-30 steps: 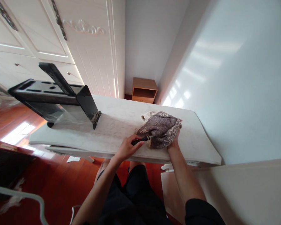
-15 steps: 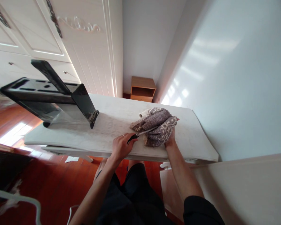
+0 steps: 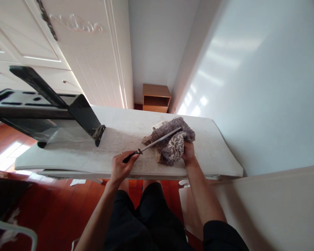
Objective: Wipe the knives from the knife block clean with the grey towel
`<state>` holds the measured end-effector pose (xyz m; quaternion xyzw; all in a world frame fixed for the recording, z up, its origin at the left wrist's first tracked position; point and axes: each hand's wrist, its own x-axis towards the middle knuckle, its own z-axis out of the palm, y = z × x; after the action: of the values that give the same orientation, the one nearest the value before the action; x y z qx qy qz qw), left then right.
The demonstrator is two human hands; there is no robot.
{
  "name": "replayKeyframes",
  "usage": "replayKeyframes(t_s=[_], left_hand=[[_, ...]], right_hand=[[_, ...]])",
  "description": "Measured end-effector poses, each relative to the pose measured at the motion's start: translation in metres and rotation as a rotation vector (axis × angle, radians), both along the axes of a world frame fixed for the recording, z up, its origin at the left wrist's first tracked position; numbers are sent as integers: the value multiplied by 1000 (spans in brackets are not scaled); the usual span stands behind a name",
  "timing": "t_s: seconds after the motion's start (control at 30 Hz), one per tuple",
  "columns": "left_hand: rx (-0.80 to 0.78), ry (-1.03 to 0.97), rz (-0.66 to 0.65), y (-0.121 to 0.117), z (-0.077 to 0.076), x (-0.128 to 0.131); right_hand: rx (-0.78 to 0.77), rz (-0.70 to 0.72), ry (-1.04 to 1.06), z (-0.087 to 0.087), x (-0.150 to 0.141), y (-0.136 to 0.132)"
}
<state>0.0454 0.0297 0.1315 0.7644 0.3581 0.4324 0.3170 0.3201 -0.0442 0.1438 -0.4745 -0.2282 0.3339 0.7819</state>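
Observation:
My left hand (image 3: 122, 167) is closed round the black handle of a sharpening steel (image 3: 162, 138). Its thin grey rod points up and right across a grey-brown towel (image 3: 176, 153) with a cream scroll pattern. The bunched towel rests on the white tabletop (image 3: 120, 139). At the towel's right side, my right hand (image 3: 188, 152) grips it, with some fingers hidden in the folds. The rod lies along the towel with its tip uncovered; whether it touches the cloth I cannot tell.
On the table's left stands a black knife block (image 3: 78, 115) with slots on top and clear sides. Behind are white cabinets (image 3: 86, 62) and a small wooden nightstand (image 3: 157, 90). A pale wall (image 3: 264, 87) bounds the right. Red wooden floor (image 3: 62, 209) lies below.
My left hand has moved left, drawing the sharpening steel out from the towel's fold so more of the rod shows. The towel has shifted and bunched around my right hand.

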Motion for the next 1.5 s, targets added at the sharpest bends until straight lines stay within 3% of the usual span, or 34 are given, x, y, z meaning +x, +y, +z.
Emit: replayKeyframes(t_s=[0.17,0.37,0.5,0.87,0.97,1.2,1.33,1.5], left_hand=[[-28,-19,-16,1,1,-2],[-74,-5,-24,0,3,-2],[-83,-25,-18,-2,3,-3],[-110,-25,-22,-3,3,-3],[-115,-26,-28,-3,3,-2],[-187,-79,-36,-3,3,-1],[-296,-135,-120,-1,7,4],[-497,-255,-170,-7,8,25]], right_hand=[[-33,-82,-83,0,-3,2],[-85,-317,-397,-1,1,4],[-78,-367,-493,0,-2,2],[-61,-360,-353,6,-7,1],[-35,-257,-201,7,-11,1],[-109,185,-34,-7,-19,0],[-208,293,-120,-13,-25,1],[-215,391,-331,-14,-35,2]])
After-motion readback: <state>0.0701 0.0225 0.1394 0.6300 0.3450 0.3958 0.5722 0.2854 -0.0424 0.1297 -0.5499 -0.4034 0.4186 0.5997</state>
